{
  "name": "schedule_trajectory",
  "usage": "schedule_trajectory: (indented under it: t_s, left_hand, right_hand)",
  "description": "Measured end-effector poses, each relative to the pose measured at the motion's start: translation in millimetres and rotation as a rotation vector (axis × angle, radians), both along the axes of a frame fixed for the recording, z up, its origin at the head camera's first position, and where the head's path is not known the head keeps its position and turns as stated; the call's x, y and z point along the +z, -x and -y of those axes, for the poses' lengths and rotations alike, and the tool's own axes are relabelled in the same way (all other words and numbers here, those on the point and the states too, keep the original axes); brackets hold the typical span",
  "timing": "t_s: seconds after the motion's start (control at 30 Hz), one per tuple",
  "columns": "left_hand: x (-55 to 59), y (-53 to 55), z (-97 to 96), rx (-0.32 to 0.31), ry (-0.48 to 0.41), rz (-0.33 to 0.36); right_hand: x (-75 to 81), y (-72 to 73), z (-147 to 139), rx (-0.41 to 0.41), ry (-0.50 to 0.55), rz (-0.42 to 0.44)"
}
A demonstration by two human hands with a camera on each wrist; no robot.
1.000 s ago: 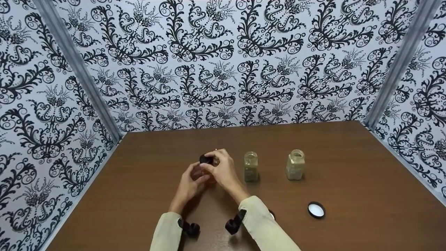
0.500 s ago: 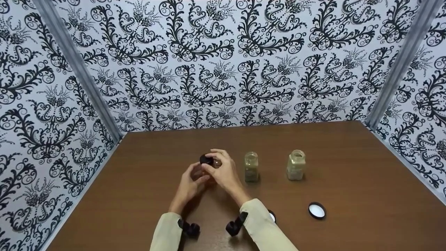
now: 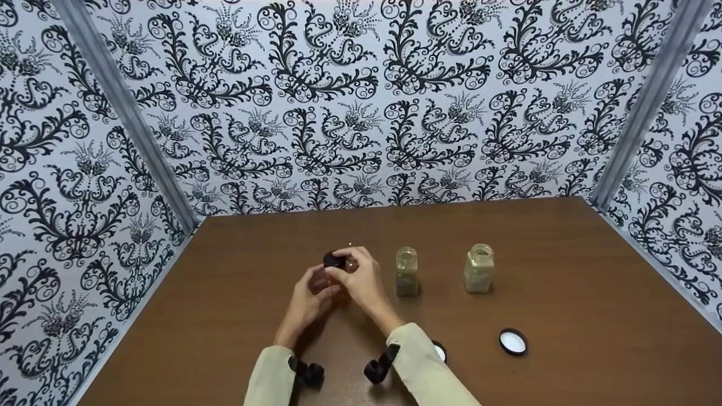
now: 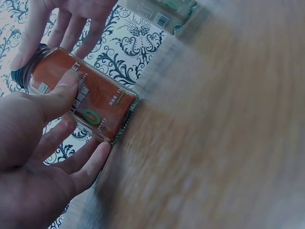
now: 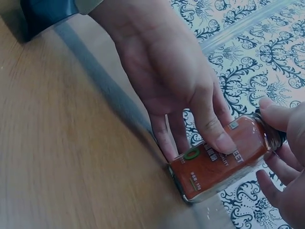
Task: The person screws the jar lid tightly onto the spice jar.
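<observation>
A square glass spice jar of red-orange powder (image 4: 90, 98) stands on the table, its black lid (image 3: 334, 259) on top. My left hand (image 3: 307, 304) holds the jar's body, thumb across the label and fingers on the far side. With thumb and fingers my right hand (image 3: 364, 282) grips the lid from the other side. In the right wrist view the jar's label and green mark show plainly, while part of the lid hides behind the right fingers (image 5: 281, 117). The head view leaves most of this jar covered by both hands.
Two lidless glass jars stand to the right: one with greenish contents (image 3: 406, 279), one with pale powder (image 3: 478, 273). A black lid with white lining (image 3: 513, 341) lies nearer the front. Another lid (image 3: 440, 352) is partly hidden by the right sleeve. Patterned walls (image 3: 350, 129) surround the table.
My right fingers shift very slightly at the lid. Both hands, the held jar and the other jars stay in nearly the same places.
</observation>
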State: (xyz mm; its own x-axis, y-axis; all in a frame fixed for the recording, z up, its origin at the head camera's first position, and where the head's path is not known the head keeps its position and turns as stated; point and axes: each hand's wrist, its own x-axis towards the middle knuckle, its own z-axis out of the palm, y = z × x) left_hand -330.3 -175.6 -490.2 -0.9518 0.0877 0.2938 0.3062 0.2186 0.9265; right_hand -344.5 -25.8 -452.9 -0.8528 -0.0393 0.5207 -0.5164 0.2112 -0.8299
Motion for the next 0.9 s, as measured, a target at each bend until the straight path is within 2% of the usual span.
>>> schedule_trajectory:
  t_s: [0.13,0.63,0.77,0.9]
  left_hand:
    - [-0.3,0.3,-0.8,-0.001,-0.006,-0.004]
    - [-0.8,2.3,-1.1,-0.004,0.01,-0.006]
    - [-1.3,1.3,-0.6,0.017,0.021,0.003]
    - [-1.2,0.4,-0.3,0.016,0.009,-0.001]
  right_hand:
    - [-1.1,0.0,-0.1,-0.012,0.006,-0.005]
    - [-2.7,1.0,-6.0,0.065,0.029,-0.046]
    - [-3.5,0.3,-5.1,0.064,0.054,-0.047]
    - [-2.7,-0.7,-4.6,0.036,0.037,-0.039]
